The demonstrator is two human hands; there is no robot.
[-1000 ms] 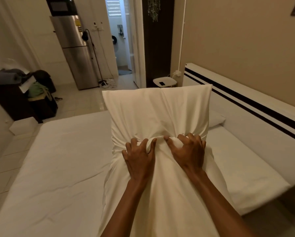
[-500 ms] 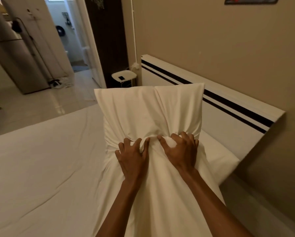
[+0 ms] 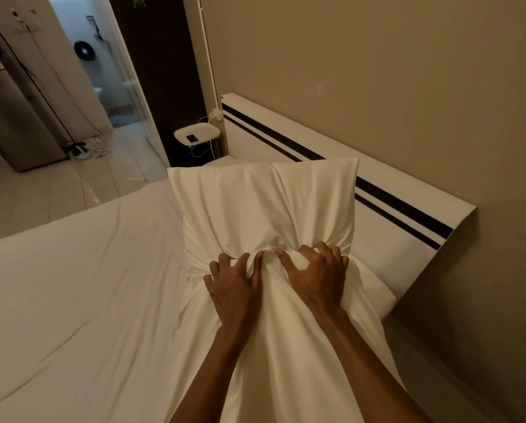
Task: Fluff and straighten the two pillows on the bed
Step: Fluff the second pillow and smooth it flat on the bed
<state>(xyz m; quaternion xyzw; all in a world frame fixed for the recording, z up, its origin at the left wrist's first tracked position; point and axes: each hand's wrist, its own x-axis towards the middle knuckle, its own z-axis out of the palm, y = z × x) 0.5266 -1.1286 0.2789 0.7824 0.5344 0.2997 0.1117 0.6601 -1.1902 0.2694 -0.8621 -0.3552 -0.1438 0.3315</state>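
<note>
No writing, label, brand or number can be read anywhere in this view. The bedding and headboard are plain, and the small things in the far room toward ten o'clock are too dim and small to make out.

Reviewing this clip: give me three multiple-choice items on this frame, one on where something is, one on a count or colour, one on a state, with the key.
1. Where does the small white bedside stool stand?
A. on the bed
B. on the floor past the far end of the white headboard
C. inside the bathroom

2. How many dark stripes run along the headboard?
A. two
B. four
C. none

3. How is the white pillow held?
A. lying flat, untouched
B. pinched by one corner in one hand
C. stood up, its middle bunched under both hands

Key: B, the stool sits beside the headboard's far end near the doorway; A, two parallel dark bands show; C, the left hand and right hand dig their fingers into gathered fabric.
</note>
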